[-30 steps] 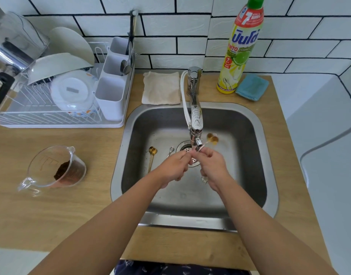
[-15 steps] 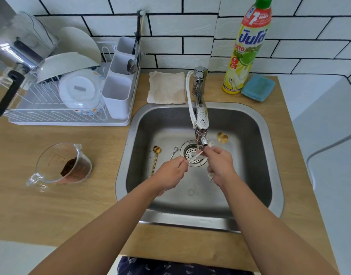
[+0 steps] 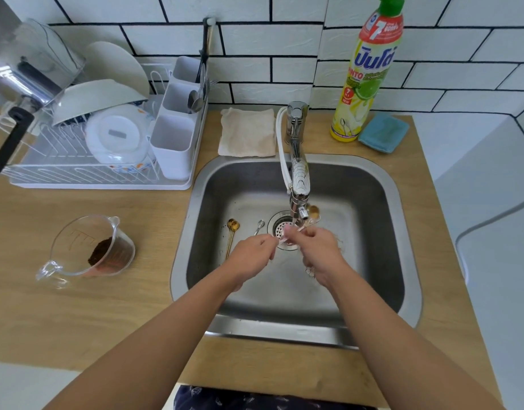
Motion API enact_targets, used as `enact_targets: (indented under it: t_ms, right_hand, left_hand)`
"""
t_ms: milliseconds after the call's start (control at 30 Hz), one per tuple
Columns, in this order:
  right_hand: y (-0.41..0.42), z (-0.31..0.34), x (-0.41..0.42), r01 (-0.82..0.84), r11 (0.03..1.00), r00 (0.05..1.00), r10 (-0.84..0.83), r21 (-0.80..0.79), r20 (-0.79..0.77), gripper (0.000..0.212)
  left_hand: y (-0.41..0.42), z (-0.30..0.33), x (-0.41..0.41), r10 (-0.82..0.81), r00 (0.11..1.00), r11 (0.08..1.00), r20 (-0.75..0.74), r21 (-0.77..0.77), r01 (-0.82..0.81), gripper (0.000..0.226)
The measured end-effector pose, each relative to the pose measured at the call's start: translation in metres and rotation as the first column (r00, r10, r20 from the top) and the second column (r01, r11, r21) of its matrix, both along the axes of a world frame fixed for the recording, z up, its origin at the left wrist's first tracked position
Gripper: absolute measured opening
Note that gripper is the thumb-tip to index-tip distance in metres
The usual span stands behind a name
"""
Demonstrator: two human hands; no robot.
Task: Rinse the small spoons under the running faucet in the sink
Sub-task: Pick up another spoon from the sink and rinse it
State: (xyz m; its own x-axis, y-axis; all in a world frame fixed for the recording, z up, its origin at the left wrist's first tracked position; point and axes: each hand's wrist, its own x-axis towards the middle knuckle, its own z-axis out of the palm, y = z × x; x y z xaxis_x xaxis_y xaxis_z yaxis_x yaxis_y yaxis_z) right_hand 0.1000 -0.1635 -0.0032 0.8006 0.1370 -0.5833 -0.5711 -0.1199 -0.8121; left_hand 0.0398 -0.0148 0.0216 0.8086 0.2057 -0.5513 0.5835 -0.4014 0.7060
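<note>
While water runs from the faucet, these lines go from left to right across the scene.

Far left of the hands: a clear measuring cup (image 3: pixel 92 247) with brown residue stands on the wooden surface (image 3: pixel 77 306), well apart from the sink (image 3: pixel 402 247); beyond it sits a dish rack (image 3: pixel 86 161) with bowls.

Just left of the left hand: a gold spoon (image 3: pixel 232 236) lies on the sink floor, and a small silver spoon (image 3: pixel 259 226) lies between it and the drain (image 3: pixel 280 229). Both look not yet rinsed, as a judgement.

Left hand (image 3: pixel 251 258): curled, fingertips pinching one end of a pale small spoon (image 3: pixel 284 239); the grip itself is blurred.

Between the hands: the pale small spoon sits under the faucet (image 3: pixel 299 184), over the drain.

Right hand (image 3: pixel 318 250): closed around the other end of that spoon, and it seems to grasp more spoons, whose gold bowls (image 3: pixel 313 211) show just past the fingers; I cannot tell how many.

Step in hand: rubbing 1 spoon in the stream, roughly midway through the task.

Next move: likely turning the spoon so both faces meet the water, with a firm pinch since wet metal slips, then reaching left for the 2 spoons on the sink floor.

Far right of the hands: a dish soap bottle (image 3: pixel 367 69) and a blue sponge (image 3: pixel 383 133) stand behind the sink.
</note>
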Motion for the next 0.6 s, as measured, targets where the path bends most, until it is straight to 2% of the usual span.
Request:
enact_targets:
  t_ms: [67, 100, 200, 300, 433, 500, 600]
  right_hand:
    - [-0.006, -0.002, 0.012, 0.163, 0.986, 0.986, -0.161, 0.04, -0.046, 0.027]
    - [-0.008, -0.004, 0.015, 0.19, 0.979, 0.981, -0.187, 0.07, -0.057, 0.027]
    - [-0.004, -0.003, 0.007, 0.08, 0.985, 0.997, -0.076, 0.153, -0.027, 0.02]
    - [-0.005, -0.003, 0.002, -0.026, 0.991, 0.999, 0.03, 0.134, -0.026, 0.017]
    - [-0.002, -0.005, -0.009, -0.115, 0.981, 0.993, 0.12, 0.156, -0.022, 0.01]
    - [-0.002, -0.006, -0.007, -0.048, 0.991, 0.999, 0.05, 0.124, -0.014, 0.011]
    - [-0.008, -0.007, 0.005, 0.172, 0.979, 0.985, -0.17, 0.106, -0.028, 0.017]
  left_hand:
    - [0.002, -0.002, 0.0, 0.04, 0.999, 0.999, -0.005, -0.019, -0.04, 0.036]
    - [0.002, -0.003, 0.0, 0.047, 0.999, 0.998, -0.002, -0.032, -0.047, 0.036]
    - [0.004, -0.01, -0.002, 0.069, 0.998, 0.991, -0.014, -0.11, -0.07, 0.034]
    - [0.004, -0.013, -0.004, 0.055, 0.998, 0.977, -0.02, -0.203, -0.058, 0.027]
    - [-0.002, -0.015, -0.006, -0.006, 0.999, 0.984, 0.05, -0.177, 0.015, 0.023]
    - [-0.003, -0.014, -0.007, -0.017, 0.998, 0.981, 0.062, -0.19, 0.029, 0.022]
    - [-0.003, -0.013, -0.007, -0.022, 0.997, 0.985, 0.068, -0.172, 0.033, 0.021]
